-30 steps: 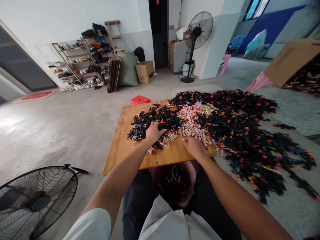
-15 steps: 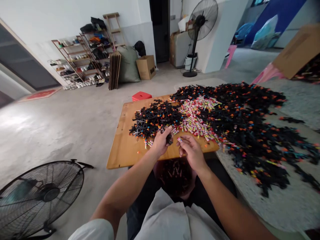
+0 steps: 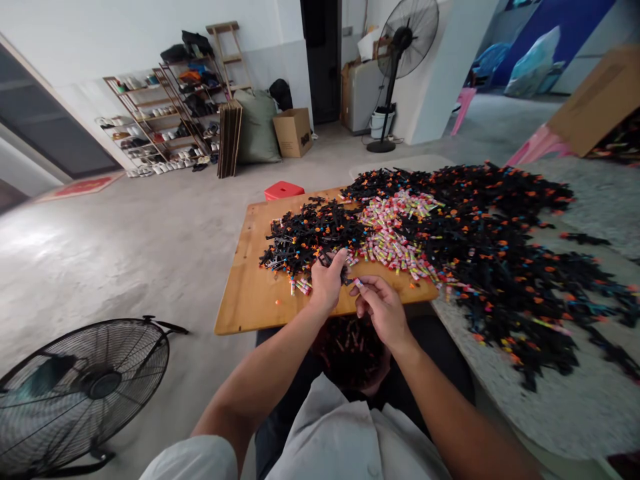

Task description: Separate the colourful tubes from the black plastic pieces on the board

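Note:
My left hand is closed around a black plastic toy gun, whose end points toward my right hand. Between the thumb and fingers of my right hand is a small pink-and-white labelled tube. The tube is right beside the end of the toy gun; I cannot tell whether they touch. Ahead of my hands lie a pile of black toy guns with orange and blue tips and a heap of small labelled tubes.
The wooden board holds both piles. More black toy guns cover the grey table to the right. A dark container sits between my legs. Around are a floor fan, a red stool and a standing fan.
My left hand has shifted slightly right and turned, so the toy gun's end now reaches toward the tube in my right hand. The two hands' items are closer together.

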Demonstrator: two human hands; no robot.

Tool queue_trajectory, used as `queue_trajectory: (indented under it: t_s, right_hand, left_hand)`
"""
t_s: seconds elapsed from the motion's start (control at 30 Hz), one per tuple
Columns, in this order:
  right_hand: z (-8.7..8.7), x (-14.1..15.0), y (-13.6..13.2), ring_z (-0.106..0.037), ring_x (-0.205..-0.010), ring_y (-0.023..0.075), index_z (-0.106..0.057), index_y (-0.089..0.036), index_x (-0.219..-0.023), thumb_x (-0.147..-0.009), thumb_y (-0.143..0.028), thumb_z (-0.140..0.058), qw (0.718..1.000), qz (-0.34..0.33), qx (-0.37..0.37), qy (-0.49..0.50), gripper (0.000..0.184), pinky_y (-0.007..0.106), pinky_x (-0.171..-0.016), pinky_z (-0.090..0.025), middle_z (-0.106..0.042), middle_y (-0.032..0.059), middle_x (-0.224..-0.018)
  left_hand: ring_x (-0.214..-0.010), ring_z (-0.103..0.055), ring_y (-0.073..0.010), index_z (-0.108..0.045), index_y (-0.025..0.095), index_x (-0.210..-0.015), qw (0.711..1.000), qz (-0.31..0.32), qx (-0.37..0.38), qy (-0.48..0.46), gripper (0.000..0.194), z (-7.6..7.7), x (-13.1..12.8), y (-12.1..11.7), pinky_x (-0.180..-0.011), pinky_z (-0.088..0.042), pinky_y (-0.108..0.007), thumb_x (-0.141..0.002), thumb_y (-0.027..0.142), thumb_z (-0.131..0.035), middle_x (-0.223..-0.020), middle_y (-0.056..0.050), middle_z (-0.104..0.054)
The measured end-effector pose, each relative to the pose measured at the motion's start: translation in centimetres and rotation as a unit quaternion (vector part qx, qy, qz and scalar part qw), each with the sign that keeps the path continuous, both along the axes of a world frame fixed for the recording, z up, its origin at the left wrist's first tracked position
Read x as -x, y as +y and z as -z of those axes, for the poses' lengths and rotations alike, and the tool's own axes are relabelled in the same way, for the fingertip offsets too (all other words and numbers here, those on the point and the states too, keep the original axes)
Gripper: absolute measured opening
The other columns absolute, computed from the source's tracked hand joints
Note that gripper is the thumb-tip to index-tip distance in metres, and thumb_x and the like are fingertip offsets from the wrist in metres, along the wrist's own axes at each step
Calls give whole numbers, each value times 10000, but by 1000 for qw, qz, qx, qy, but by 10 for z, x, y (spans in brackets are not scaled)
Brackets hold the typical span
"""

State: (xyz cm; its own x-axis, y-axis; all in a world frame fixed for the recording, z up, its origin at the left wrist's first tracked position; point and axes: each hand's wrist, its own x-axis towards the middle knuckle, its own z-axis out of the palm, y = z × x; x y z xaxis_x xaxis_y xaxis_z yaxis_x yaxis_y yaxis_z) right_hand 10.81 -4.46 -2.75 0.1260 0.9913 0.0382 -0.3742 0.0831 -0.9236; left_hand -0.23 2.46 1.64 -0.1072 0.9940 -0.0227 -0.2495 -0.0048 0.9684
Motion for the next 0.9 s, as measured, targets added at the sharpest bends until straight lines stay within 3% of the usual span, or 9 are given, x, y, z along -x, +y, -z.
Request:
queue_trajectory:
  t_s: [0.17,0.4,0.53,0.73,0.83,0.9]
  right_hand:
    - [0,1,0,-556,-500,92,-678,-210,-1044,-906,-427,-755,1000,-6,-2,-8,268,240,-470,-443,-721,3,-842]
    - [2,2,1,-544,-503,94,-668,-214,-1059,-920,-425,-743,999,33,-12,-33,263,240,-460,-448,-715,3,-851]
    - [4,2,-3,-567,-522,113,-658,-221,-1092,-955,-438,-690,991,47,-35,-121,259,263,-500,-484,-744,31,-891]
    - [12,5,-10,-720,-735,207,-686,-238,-1184,-986,-449,-612,949,100,-61,-293,299,328,-671,-588,-786,95,-1017]
    - [14,6,-12,-741,-792,224,-696,-245,-1202,-985,-445,-610,941,114,-61,-313,307,340,-719,-603,-787,100,-1045]
    - [15,5,-13,-726,-732,210,-700,-244,-1196,-983,-452,-619,948,109,-47,-294,309,339,-697,-601,-788,88,-995]
  left_hand:
    - [-501,-464,-90,-545,178,-606,999,-14,-10,33,433,-2,1,1,-524,-388,-225,-854,457,-765,-537,34,-517]
    - [-486,-471,-91,-554,182,-619,999,-8,-14,28,436,1,1,1,-519,-413,-225,-845,495,-758,-535,31,-537]
    - [-484,-477,-92,-551,181,-609,1000,-11,-11,15,442,2,-2,2,-510,-411,-221,-836,492,-769,-535,27,-540]
    - [-473,-462,-86,-514,188,-616,997,-69,-6,-22,429,4,-10,1,-491,-382,-214,-814,441,-799,-531,43,-508]
    - [-474,-458,-86,-504,190,-625,996,-88,13,-24,415,6,-13,-2,-485,-365,-215,-818,421,-791,-539,49,-496]
    - [-474,-450,-86,-500,192,-623,996,-87,24,-15,407,7,-13,-3,-485,-359,-216,-826,412,-776,-538,51,-488]
